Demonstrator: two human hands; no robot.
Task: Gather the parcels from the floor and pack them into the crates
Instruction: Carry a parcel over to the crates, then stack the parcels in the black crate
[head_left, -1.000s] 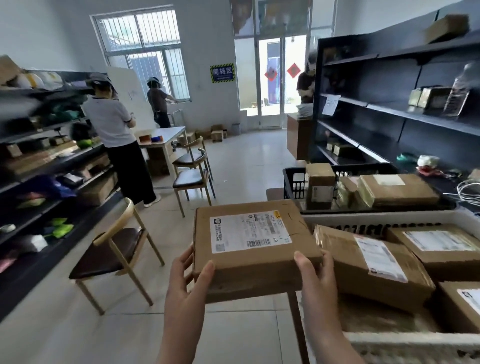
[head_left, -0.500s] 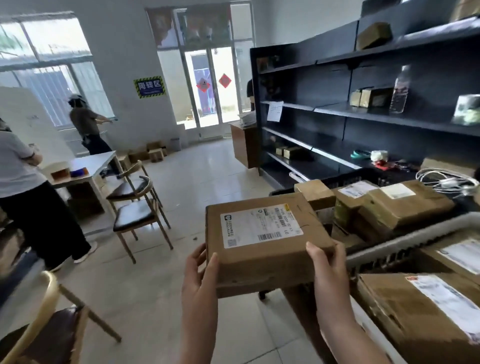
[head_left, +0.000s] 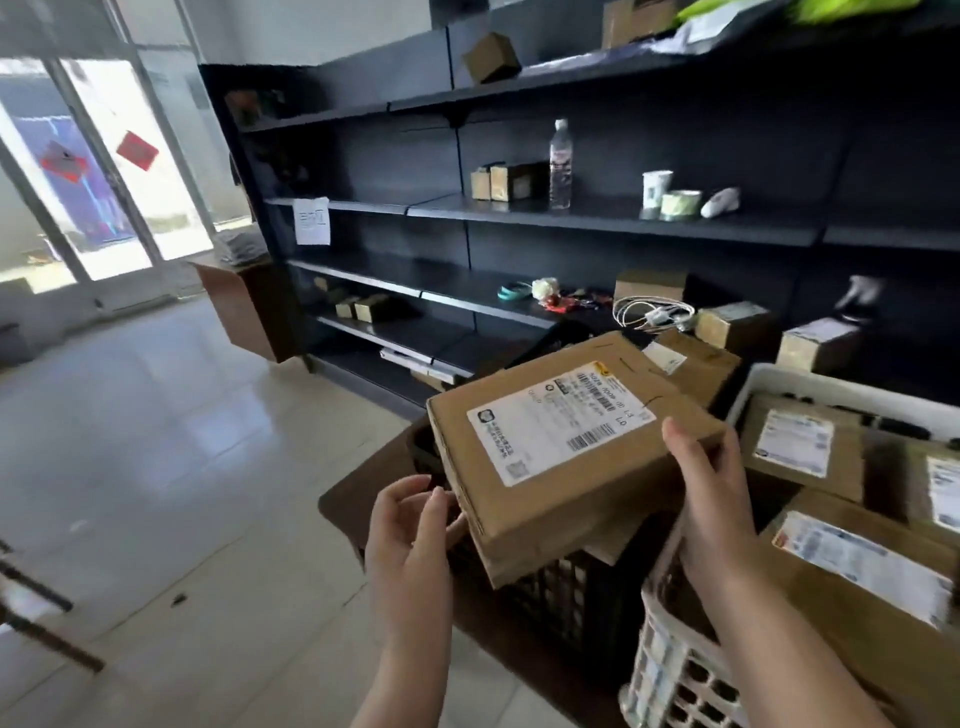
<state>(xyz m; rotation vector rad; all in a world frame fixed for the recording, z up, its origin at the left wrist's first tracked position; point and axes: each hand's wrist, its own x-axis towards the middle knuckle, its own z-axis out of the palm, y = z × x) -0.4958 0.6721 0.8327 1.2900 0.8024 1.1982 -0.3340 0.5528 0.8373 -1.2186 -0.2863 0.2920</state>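
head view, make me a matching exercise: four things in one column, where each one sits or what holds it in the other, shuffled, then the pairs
Things
1. flat brown cardboard parcel with white label
2. clear plastic water bottle
3. coiled white cable
4. sheet of white paper

Places
A. taped to the dark shelf's edge, near the door
B. upright on the shelf beside small boxes
C. gripped by the right hand, over the black plastic crate
D. lying on a lower shelf behind the parcel

Pairs: 1-C, 2-B, 3-D, 4-A

dark shelving (head_left: 597, 218), tiled floor (head_left: 156, 441) (glossy), glass doors (head_left: 104, 171)
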